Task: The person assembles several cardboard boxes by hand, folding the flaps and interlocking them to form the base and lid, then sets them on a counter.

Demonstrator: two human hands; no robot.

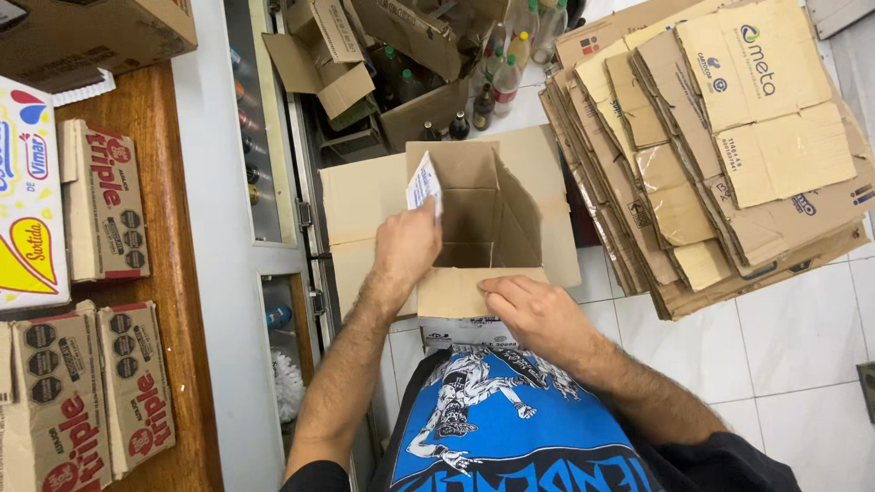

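Our left hand [407, 244] pinches a white paper [424, 185] over the open box [510, 196]. Our right hand [533, 314] lies flat, fingers loosely spread, on its near flap [451, 293].

Blue graphic shirt [497, 428], black sleeves, bare forearms.

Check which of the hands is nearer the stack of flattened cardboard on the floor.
Right. The right hand presses the near flap of the open box, on the side toward the flattened cardboard stack. The left hand holds a small white packet at the box's far side from it.
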